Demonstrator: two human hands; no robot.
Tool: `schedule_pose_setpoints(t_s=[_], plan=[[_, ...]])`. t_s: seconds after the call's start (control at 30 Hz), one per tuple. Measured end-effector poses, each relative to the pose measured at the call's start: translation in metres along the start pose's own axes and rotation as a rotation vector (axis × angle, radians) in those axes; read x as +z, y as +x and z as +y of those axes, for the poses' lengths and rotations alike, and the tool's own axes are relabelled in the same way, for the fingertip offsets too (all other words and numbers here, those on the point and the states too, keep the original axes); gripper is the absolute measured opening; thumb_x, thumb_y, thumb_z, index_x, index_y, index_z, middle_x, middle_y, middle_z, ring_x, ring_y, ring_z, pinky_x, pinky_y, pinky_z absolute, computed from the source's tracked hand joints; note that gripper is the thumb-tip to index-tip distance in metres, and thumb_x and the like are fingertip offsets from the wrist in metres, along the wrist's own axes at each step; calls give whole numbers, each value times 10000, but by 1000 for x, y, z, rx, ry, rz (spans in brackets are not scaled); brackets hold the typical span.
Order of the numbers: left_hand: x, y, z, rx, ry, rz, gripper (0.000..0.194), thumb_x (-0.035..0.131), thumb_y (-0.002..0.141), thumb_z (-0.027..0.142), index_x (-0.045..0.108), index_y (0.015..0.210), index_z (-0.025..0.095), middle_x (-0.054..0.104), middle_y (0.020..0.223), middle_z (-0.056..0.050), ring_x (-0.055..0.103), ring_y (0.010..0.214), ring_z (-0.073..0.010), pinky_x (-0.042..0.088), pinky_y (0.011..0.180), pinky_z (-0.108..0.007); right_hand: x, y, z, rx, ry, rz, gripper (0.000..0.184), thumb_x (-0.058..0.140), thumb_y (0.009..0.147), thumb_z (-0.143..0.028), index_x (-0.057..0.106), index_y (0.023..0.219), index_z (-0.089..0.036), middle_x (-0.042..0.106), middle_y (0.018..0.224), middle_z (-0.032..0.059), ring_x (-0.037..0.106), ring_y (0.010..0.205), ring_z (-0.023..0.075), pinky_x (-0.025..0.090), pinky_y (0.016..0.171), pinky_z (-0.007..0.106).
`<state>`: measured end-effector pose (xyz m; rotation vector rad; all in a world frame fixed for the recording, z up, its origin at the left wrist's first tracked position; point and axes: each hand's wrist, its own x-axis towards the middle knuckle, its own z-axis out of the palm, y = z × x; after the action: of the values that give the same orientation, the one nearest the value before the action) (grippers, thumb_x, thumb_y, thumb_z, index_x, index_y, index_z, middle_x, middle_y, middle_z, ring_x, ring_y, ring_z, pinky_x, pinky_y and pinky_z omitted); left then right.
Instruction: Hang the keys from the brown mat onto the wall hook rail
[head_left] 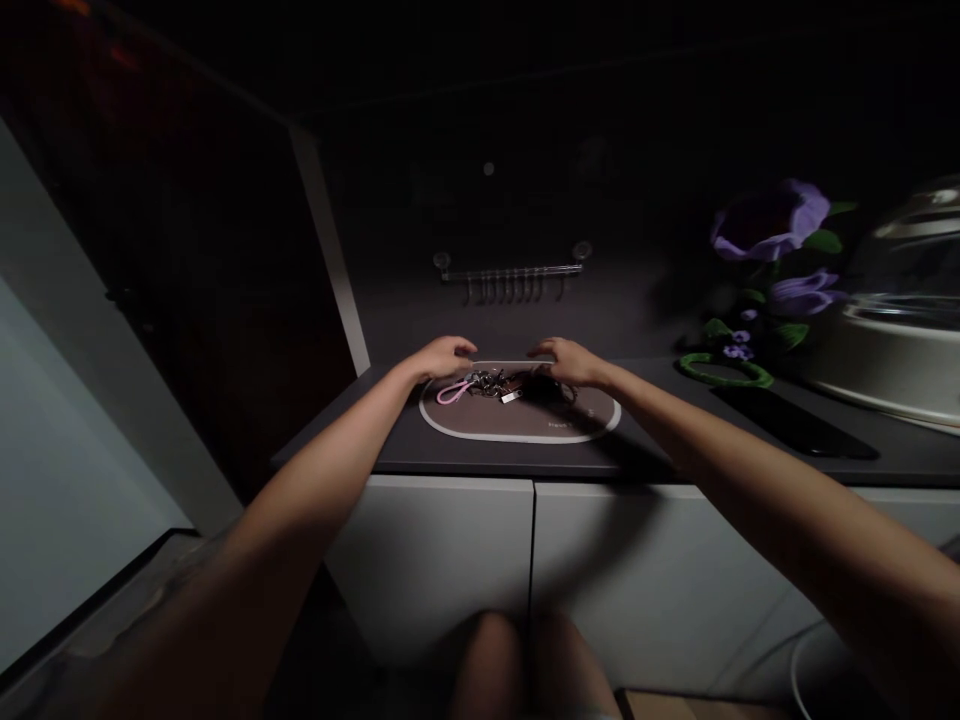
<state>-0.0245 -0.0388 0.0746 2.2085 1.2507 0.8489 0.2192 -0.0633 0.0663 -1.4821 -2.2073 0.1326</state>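
Observation:
An oval brown mat with a pale rim lies on the dark counter. On its left half rests a heap of metal keys and rings, with a pink strap loop and a small silver tag. Over the mat's left end hovers my left hand, fingers apart and curved inward, near the pink loop. My right hand hangs above the right side, its fingers spread and holding nothing visible. Its shadow darkens the mat below, and what lies there is hard to make out.
A rail with several hooks is fixed to the back wall. To the right stand purple flowers with a green ring base, a black flat phone-like slab and a domed appliance. White cabinet doors are below.

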Motion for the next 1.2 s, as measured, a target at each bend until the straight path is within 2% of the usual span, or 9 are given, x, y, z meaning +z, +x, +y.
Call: schedule_pose_setpoints(t_s=[0.07,0.17,0.27,0.37,0.53,0.83,1.0,1.1,1.2], plan=[[-5,-4,11,85,-197,-79,179,632,681,304,622,752,141,632,776,-42,555,694,-105,413,671,-234,-5,0,-18,-8,293,-103,303,584,716,-327,624,970,-167,640,1007,87,583,896,186,440,805,289],[0,-13,19,103,-569,-163,519,470,723,615,458,487,153,458,456,9,453,466,-72,388,544,-242,-2,-3,-38,-13,754,-278,531,402,757,-628,602,698,-140,635,669,72,560,606,129,444,590,242],[18,-23,14,14,-812,-190,661,210,673,779,290,396,185,234,332,36,319,349,-64,317,432,-245,15,-9,-44,44,1040,-354,718,135,685,-790,428,451,-177,401,355,11,386,376,91,332,405,223],[41,-32,0,-143,-905,-231,667,111,627,807,236,389,197,194,320,30,261,323,-60,256,386,-245,38,-18,-39,105,1182,-372,702,19,651,-801,270,382,-204,231,297,-27,224,299,68,210,339,216],[62,-36,-19,-237,-1022,-206,657,44,595,813,207,407,204,172,325,32,207,316,-59,220,376,-253,59,-27,-29,138,1284,-336,691,-25,625,-809,191,366,-207,172,293,-36,178,298,63,173,343,211],[63,-33,-25,-202,-1081,-204,652,90,651,787,309,444,209,179,321,32,252,322,-85,230,380,-259,60,-27,-30,132,1316,-343,685,-20,648,-796,187,366,-206,177,288,-34,165,302,59,156,346,214],[64,-30,-20,-186,-976,-209,639,170,680,775,333,480,190,226,359,41,217,328,-63,185,371,-227,58,-27,-32,164,1281,-322,682,1,647,-804,216,399,-206,185,300,-43,166,297,58,141,340,211],[59,-22,-13,-103,-854,-80,507,360,756,651,440,603,174,323,419,45,267,362,-59,197,396,-207,58,-18,-37,164,1251,-254,662,97,701,-777,323,470,-199,259,330,-46,194,307,60,140,340,206],[51,-8,-6,3,-636,172,247,526,774,402,471,698,173,414,495,46,336,425,-62,248,444,-200,60,-2,-43,129,1192,-38,510,297,766,-673,441,655,-197,362,404,-55,267,321,65,188,347,200]])
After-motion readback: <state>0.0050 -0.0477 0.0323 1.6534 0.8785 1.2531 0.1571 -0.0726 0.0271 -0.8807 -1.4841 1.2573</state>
